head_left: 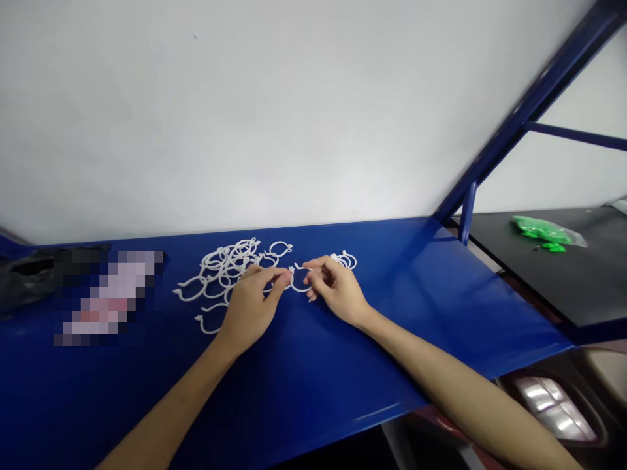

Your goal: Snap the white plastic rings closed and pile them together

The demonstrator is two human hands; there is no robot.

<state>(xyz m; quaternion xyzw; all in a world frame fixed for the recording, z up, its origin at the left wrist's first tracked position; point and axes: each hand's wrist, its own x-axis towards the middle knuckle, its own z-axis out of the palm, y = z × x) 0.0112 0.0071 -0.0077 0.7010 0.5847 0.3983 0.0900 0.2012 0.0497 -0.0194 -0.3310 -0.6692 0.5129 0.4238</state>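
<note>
At the far left, a dark bag (pixel 19 277) lies on the blue tabletop (pixel 382 346), near a pale and pinkish item (pixel 110 294) blurred into blocks, so any print there cannot be read. Next comes a loose pile of white rings (pixel 243 261), open loops with knobbed ends, many overlapping. The left hand (pixel 252 303) is over the pile's near right side, its grip together, thumb and finger pinched on the left end of one ring (pixel 300 290). That ring is between the two hands, its gap facing away. The right hand (pixel 337 290) has its grip closed on the ring's right side. Just beyond its knuckles lies a smaller group of rings (pixel 347 259). Farther right, past a blue frame (pixel 499 140), a clear bag with green pieces (pixel 546 230) rests on a black tabletop (pixel 548 281).
</note>
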